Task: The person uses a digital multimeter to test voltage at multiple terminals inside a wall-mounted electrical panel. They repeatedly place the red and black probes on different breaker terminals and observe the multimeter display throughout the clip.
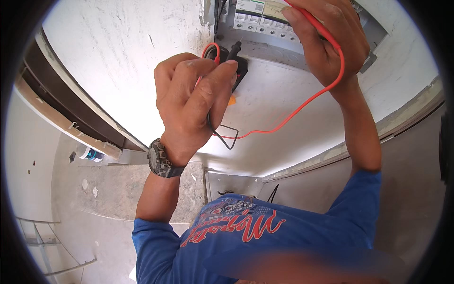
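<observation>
My left hand (191, 97) is closed, pinching a black test probe (233, 51) that points up toward the breakers. Behind those fingers shows part of a dark meter-like device (241, 71), with a red lead's end plugged in near its top; whether my hand also grips it is hidden. At the upper right, my right hand (338, 45) closes on a red test probe (316, 24), whose tip lies beyond the top edge. It is held in front of a row of white circuit breakers (269, 24). The red lead (302, 105) loops down between my hands.
The breakers sit in a recessed box (272, 53) in a white wall (127, 42). Dark cables (219, 14) hang at its left side. A thin black lead (231, 144) dangles below my left hand. A dark frame (61, 94) runs along the left; a plastic tub (91, 154) stands below it.
</observation>
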### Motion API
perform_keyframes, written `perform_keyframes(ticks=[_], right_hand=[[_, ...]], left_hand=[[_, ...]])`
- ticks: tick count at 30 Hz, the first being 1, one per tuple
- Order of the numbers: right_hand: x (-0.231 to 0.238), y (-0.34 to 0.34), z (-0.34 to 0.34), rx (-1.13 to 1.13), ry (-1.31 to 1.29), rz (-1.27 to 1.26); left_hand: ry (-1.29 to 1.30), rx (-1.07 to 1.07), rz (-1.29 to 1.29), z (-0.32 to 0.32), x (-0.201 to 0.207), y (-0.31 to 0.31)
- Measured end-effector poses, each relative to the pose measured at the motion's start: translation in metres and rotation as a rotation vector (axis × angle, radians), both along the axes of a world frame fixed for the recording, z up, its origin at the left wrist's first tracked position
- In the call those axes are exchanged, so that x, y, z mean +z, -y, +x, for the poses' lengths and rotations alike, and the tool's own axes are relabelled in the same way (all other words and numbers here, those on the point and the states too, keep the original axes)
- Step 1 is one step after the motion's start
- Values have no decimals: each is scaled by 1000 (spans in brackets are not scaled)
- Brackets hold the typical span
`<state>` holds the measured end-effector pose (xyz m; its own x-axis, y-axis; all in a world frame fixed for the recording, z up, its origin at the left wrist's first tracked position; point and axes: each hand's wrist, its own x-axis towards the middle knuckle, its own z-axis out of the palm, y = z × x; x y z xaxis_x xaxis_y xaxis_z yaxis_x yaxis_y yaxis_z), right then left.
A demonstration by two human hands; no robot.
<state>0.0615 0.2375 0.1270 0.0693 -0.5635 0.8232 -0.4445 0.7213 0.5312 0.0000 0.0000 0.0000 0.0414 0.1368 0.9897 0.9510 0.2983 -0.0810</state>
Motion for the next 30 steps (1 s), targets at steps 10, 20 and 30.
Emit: perform_keyframes(ticks=[10, 20, 30], right_hand=[[1, 1, -3, -26, -3, 87], [-2, -1, -6, -49, 4, 52], [1, 9, -16, -41, -65, 82]], left_hand=[[-127, -45, 72, -15, 1, -27], [-127, -23, 71, -19, 5, -32], [-131, -49, 57, -23, 6, -35]])
